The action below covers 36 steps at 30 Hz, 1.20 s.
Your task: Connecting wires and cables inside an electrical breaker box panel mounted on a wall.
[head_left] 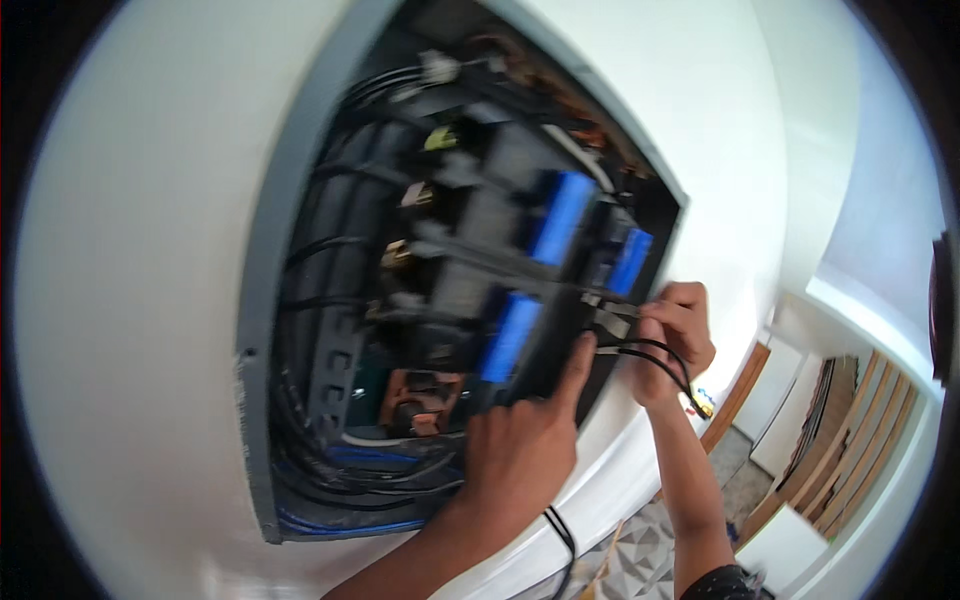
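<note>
A recessed electrical panel [268, 300] with a grey metal frame holds rows of black breakers, some with blue faces. My left hand [525, 445] reaches over its lower edge, index finger stretched against a black block at the right side; its other fingers are partly hidden. Beyond the panel's right edge, my right hand [675, 335] is closed in a pinch. Its fingertips meet a small grey piece [613, 322], blurred, and what they grip cannot be made out. Two black wires [660, 347] come from beside the left fingertip and loop across the right hand.
Black and blue wires [360, 490] bunch along the panel's bottom and left side. A copper-coloured part [420, 400] sits low inside. Another black cable [565, 545] hangs below the panel. Wooden slats [860, 450] and a patterned floor [640, 560] appear at lower right.
</note>
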Each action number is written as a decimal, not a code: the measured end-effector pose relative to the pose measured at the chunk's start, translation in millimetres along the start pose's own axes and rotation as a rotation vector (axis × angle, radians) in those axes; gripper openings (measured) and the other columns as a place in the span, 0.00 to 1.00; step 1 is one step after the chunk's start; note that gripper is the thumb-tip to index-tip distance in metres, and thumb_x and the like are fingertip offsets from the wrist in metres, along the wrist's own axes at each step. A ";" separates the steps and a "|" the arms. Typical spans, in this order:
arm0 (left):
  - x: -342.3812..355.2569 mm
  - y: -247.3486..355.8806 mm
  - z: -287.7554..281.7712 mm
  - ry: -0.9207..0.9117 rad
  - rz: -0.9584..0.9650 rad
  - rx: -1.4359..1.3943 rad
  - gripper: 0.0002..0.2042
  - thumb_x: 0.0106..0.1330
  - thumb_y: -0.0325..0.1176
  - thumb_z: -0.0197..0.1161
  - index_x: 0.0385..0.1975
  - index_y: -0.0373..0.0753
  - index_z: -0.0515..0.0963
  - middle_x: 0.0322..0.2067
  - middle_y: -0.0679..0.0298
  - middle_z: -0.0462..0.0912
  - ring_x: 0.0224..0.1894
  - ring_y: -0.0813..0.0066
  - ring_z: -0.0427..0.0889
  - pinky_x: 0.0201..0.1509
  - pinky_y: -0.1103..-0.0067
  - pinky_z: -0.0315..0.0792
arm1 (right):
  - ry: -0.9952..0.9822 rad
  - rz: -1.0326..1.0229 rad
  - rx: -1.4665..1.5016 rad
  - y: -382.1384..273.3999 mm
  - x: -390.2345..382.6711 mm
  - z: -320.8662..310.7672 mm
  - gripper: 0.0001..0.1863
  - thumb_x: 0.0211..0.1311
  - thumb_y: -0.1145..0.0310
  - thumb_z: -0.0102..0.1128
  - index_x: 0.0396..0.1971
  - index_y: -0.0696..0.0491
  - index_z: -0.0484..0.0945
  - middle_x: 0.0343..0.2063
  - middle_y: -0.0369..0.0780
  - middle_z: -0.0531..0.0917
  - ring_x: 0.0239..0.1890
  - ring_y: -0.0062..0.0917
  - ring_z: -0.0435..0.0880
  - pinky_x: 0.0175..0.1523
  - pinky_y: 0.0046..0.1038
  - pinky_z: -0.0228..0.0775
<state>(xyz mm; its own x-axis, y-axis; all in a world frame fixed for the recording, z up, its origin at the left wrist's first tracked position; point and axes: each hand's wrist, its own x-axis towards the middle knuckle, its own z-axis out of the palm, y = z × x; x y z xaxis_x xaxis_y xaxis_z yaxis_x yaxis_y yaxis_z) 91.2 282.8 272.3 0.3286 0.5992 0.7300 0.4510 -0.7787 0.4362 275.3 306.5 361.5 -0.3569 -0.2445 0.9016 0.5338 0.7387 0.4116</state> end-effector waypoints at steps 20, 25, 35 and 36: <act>65.0 -26.4 21.8 0.745 0.138 -0.277 0.07 0.67 0.28 0.68 0.37 0.30 0.85 0.22 0.64 0.80 0.20 0.83 0.75 0.23 0.84 0.64 | 0.033 -0.030 0.083 27.0 -4.7 31.5 0.10 0.47 0.85 0.64 0.32 0.61 0.85 0.30 0.42 0.77 0.28 0.24 0.75 0.32 0.21 0.65; 61.3 -26.4 22.6 0.738 0.053 -0.384 0.07 0.68 0.29 0.67 0.35 0.31 0.84 0.21 0.68 0.79 0.21 0.87 0.72 0.24 0.87 0.61 | 0.074 -0.024 0.116 28.3 -7.0 33.2 0.10 0.47 0.84 0.66 0.32 0.59 0.86 0.30 0.41 0.77 0.29 0.24 0.74 0.31 0.22 0.65; 60.1 -25.8 23.6 0.756 0.042 -0.395 0.07 0.68 0.29 0.66 0.36 0.31 0.85 0.22 0.68 0.80 0.23 0.86 0.73 0.27 0.85 0.63 | 0.046 -0.061 0.070 25.9 -6.0 31.5 0.12 0.46 0.85 0.65 0.33 0.58 0.85 0.30 0.40 0.77 0.30 0.27 0.74 0.31 0.24 0.66; 61.2 -27.0 23.6 0.760 0.080 -0.382 0.07 0.68 0.29 0.66 0.36 0.31 0.85 0.22 0.67 0.80 0.23 0.85 0.74 0.27 0.85 0.63 | 0.043 -0.087 0.031 25.4 -5.6 32.0 0.13 0.45 0.85 0.64 0.33 0.58 0.84 0.30 0.41 0.76 0.30 0.28 0.74 0.31 0.25 0.65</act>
<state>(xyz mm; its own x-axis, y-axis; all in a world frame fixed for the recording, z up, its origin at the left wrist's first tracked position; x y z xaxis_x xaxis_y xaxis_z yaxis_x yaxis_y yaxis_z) 118.7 344.8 292.8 -0.3600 0.3587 0.8613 0.0944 -0.9044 0.4161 266.3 346.8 362.7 -0.3673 -0.3346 0.8678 0.4781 0.7325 0.4847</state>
